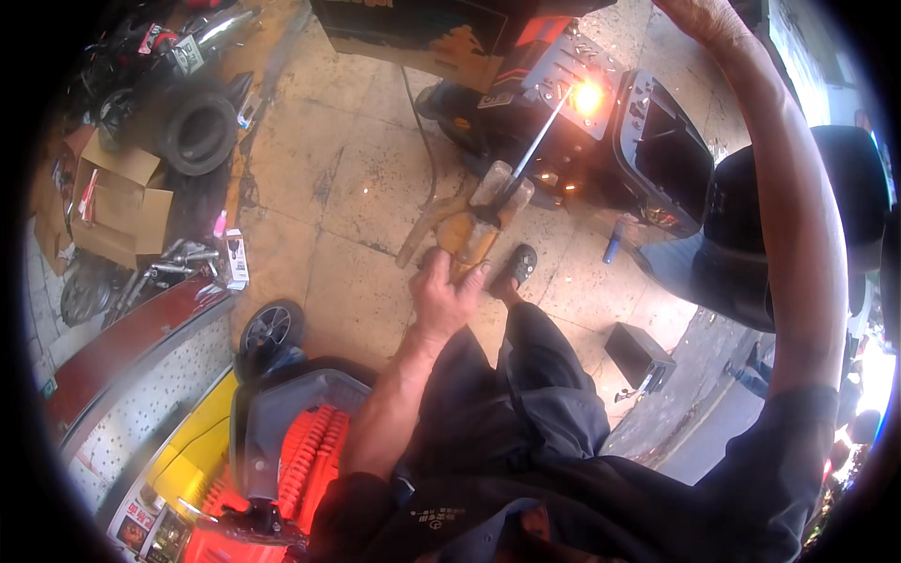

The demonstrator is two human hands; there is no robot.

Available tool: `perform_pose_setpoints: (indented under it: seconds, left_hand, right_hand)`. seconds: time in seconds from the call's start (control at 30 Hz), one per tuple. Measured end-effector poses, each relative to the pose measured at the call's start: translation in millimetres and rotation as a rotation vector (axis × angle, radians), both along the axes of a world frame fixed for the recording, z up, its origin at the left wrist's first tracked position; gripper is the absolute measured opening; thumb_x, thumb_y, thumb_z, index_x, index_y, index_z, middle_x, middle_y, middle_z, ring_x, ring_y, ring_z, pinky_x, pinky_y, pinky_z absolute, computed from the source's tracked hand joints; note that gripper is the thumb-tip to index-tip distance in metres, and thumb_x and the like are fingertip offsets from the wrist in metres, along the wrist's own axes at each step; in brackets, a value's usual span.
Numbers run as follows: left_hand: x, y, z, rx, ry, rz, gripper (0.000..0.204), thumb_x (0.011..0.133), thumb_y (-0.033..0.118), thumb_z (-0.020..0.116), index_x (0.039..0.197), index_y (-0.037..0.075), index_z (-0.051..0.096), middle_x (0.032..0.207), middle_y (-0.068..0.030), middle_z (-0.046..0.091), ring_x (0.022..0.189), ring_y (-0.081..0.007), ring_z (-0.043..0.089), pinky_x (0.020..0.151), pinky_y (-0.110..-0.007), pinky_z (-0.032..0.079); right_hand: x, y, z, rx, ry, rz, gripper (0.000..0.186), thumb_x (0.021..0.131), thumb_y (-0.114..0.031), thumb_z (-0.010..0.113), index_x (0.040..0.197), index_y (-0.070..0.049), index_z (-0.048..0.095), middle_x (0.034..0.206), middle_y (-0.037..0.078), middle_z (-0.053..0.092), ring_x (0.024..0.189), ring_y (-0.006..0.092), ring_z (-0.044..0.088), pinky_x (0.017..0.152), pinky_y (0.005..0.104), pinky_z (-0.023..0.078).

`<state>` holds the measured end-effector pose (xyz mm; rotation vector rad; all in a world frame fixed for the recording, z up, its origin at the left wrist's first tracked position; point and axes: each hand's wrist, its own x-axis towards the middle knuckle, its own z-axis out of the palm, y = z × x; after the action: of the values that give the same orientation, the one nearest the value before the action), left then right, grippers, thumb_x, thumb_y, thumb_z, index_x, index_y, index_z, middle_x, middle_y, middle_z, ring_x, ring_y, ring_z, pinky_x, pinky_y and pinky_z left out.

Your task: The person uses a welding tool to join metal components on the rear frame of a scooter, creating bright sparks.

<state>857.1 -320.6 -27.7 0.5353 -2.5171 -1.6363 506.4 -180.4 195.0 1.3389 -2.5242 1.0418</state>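
My left hand is wrapped around the worn yellow-brown handle of a welding electrode holder. A thin grey welding rod runs up and to the right from its pale jaws. At the rod's tip a bright orange-white glow burns on a perforated metal plate, part of a dark scooter-like vehicle. My right arm reaches far forward past the plate's right side. Only the back of my right hand shows at the upper edge; its fingers are cut off from view.
A black printed box stands beside the plate. At right are a black seat and a small dark box. Left lie a tyre, an open carton and metal parts. Below is a vehicle with red parts.
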Motion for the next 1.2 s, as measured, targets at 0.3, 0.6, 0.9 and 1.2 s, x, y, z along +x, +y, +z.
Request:
perform_pose_setpoints:
  seconds: [0.3, 0.6, 0.9, 1.2]
  left_hand:
    - [-3, 0, 1, -0.067, 0.062, 0.02, 0.036, 0.081, 0.031, 0.073, 0.094, 0.0, 0.06, 0.083, -0.0166, 0.062, 0.074, -0.036, 0.062, 0.063, -0.041, 0.049]
    - [-6, -1, 4, -0.077, 0.066, 0.03, 0.034, 0.082, 0.031, 0.074, 0.091, 0.001, 0.059, 0.08, -0.0152, 0.062, 0.072, -0.0344, 0.061, 0.061, -0.041, 0.048]
    - [-9, 2, 0, -0.07, 0.068, 0.029, 0.036, 0.082, 0.031, 0.074, 0.096, 0.0, 0.061, 0.082, -0.0159, 0.063, 0.074, -0.0359, 0.062, 0.063, -0.042, 0.049]
    - [-10, 2, -5, -0.105, 0.109, 0.034, 0.037, 0.082, 0.03, 0.074, 0.099, 0.0, 0.061, 0.083, -0.0169, 0.062, 0.074, -0.0364, 0.061, 0.064, -0.043, 0.049]
  right_hand:
    - [-5, 0, -5, -0.038, 0.025, 0.019, 0.066, 0.08, -0.048, 0.073, 0.121, 0.003, 0.061, 0.109, 0.019, 0.063, 0.101, 0.0242, 0.061, 0.084, 0.0349, 0.051]
    - [3, -3, 0, -0.043, -0.044, 0.032, 0.071, 0.079, -0.051, 0.072, 0.124, 0.003, 0.058, 0.115, 0.018, 0.06, 0.106, 0.0254, 0.06, 0.087, 0.035, 0.052]
    - [-3, 2, -3, -0.039, -0.147, 0.034, 0.07, 0.08, -0.051, 0.072, 0.125, 0.001, 0.059, 0.118, 0.017, 0.058, 0.108, 0.0259, 0.058, 0.091, 0.0358, 0.05]
    - [2, 0, 0, 0.021, -0.085, -0.069, 0.077, 0.078, -0.056, 0.071, 0.127, 0.001, 0.057, 0.123, 0.016, 0.054, 0.115, 0.0279, 0.054, 0.096, 0.0374, 0.047]
